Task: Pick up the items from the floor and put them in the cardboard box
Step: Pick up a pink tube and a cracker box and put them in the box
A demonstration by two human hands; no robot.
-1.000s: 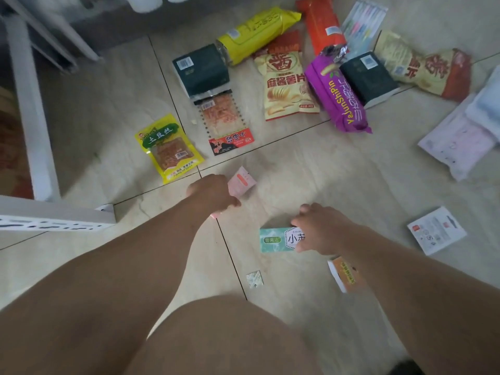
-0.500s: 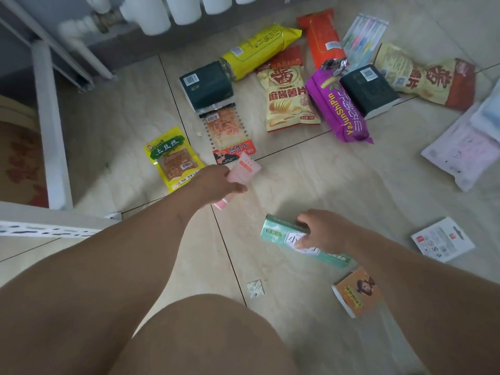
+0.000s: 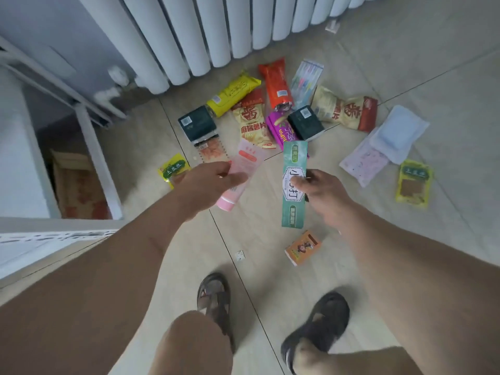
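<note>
left hand (image 3: 213, 180) gripping pink tube (image 3: 240, 171) — right hand (image 3: 320, 190) gripping green box (image 3: 294, 169)

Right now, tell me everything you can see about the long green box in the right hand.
The long green box is a slim rectangular carton, apparently printed cardboard, teal-green with a white label panel bearing large dark characters and smaller green badges near both ends. It looks closed and undented. It is held off the floor, pointing lengthwise away from the person, above the tiles. The right hand grips it at mid-length from its right side, thumb on the printed face. Nothing else touches it.
</note>
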